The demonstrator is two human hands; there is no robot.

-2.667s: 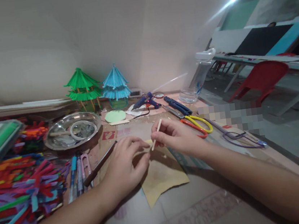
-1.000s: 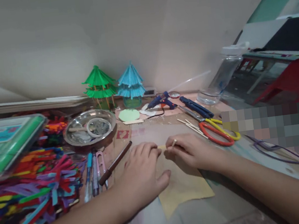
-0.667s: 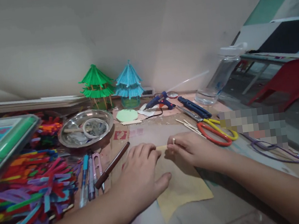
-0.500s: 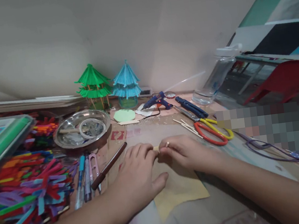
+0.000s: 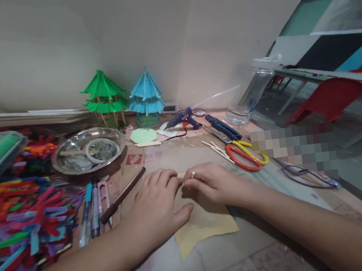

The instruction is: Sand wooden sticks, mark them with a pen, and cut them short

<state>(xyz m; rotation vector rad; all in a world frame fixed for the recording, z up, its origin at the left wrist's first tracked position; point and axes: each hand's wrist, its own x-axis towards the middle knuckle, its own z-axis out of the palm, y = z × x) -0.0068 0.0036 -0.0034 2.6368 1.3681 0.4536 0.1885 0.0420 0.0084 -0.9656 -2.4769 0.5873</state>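
My left hand (image 5: 161,201) lies with its fingers stretched out over the left part of a yellow sheet of paper (image 5: 208,226), thumb apart. Close beside its fingertips, my right hand (image 5: 213,184) is closed in a pinch on a thin wooden stick (image 5: 193,175). Only the pale end of that stick pokes out above the fingers; the rest is hidden. The far edge of the paper runs under both hands. A brown marker (image 5: 124,195) lies just left of my left hand. Several loose wooden sticks (image 5: 217,150) rest beyond my right hand.
Scissors (image 5: 242,154), a box cutter (image 5: 222,127) and a glue gun (image 5: 183,118) lie behind the hands. Green (image 5: 104,98) and blue (image 5: 146,95) small pagodas stand at the back. A metal dish (image 5: 122,145), pipe cleaners (image 5: 14,230) and pens (image 5: 88,213) are left; a water bottle (image 5: 239,115) is right.
The whole view has shifted, so everything sits a little further left and higher. Both hands keep nearly the same pose, and the stick stays in my right fingers.
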